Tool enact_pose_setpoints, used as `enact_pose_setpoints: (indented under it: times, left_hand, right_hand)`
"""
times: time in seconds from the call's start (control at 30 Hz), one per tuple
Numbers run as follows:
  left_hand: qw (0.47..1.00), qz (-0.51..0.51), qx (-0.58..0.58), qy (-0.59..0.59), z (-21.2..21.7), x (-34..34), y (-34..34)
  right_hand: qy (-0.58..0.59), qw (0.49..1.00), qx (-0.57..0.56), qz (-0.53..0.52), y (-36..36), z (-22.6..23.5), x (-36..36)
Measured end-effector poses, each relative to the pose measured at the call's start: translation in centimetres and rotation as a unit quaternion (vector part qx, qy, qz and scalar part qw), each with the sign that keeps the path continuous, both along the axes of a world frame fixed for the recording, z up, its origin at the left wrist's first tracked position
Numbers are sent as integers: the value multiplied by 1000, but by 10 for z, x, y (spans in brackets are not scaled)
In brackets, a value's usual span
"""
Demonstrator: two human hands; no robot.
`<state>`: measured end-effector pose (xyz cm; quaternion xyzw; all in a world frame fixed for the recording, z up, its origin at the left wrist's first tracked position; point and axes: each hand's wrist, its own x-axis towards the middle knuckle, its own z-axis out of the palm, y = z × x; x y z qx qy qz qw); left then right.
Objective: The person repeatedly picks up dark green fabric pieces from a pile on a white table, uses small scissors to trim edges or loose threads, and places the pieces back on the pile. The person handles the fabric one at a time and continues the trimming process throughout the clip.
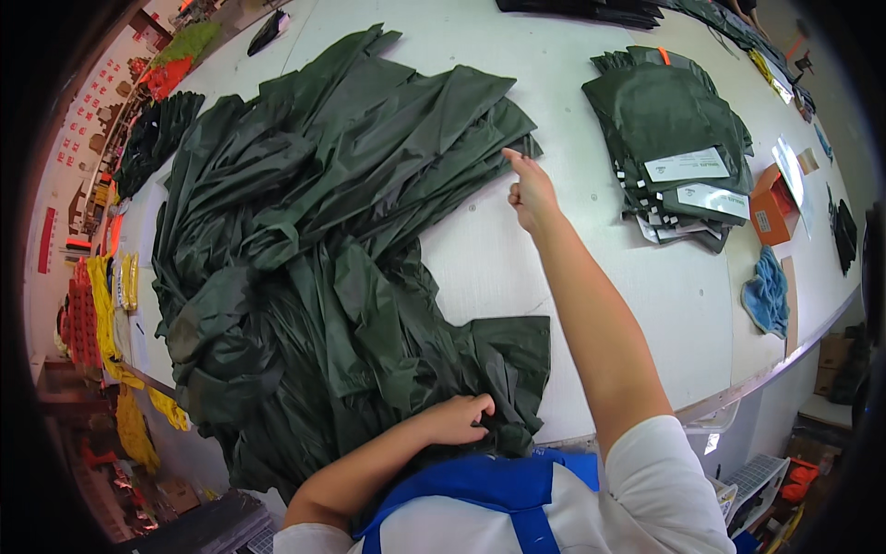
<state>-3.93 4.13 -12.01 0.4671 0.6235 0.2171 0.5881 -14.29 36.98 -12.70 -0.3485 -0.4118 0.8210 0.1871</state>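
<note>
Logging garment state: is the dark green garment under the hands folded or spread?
Spread: the dark green garment lies crumpled, unfolded across the white table.

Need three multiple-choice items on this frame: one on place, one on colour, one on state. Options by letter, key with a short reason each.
1. Where is the right hand?
A. At the far edge of the dark green garment pile
B. On the orange box
C. On the blue cloth

2. What colour is the box at the right of the white table?
A. Yellow
B. Orange
C. Black

3. What is the left hand doing?
A. Lying flat and open
B. Raised in the air
C. Gripping bunched fabric at the near edge

Key: 1 A, the arm reaches to the pile's far corner; 2 B, it is plainly orange; 3 C, the fingers curl into the fabric.
</note>
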Motion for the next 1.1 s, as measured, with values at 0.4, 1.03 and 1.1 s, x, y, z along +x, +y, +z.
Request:
enact_pose_setpoints:
  times: [0.4, 1.03, 1.1]
  left_hand:
    - [863, 406, 254, -165, 93, -37, 35]
    - [821, 500, 258, -94, 142, -71, 11]
    - [831, 484, 255, -95, 143, -69, 10]
  right_hand:
    - [77, 923, 307, 220, -76, 48, 62]
    - [155, 828, 462, 277, -187, 79, 194]
    - [171, 813, 532, 167, -177, 94, 190]
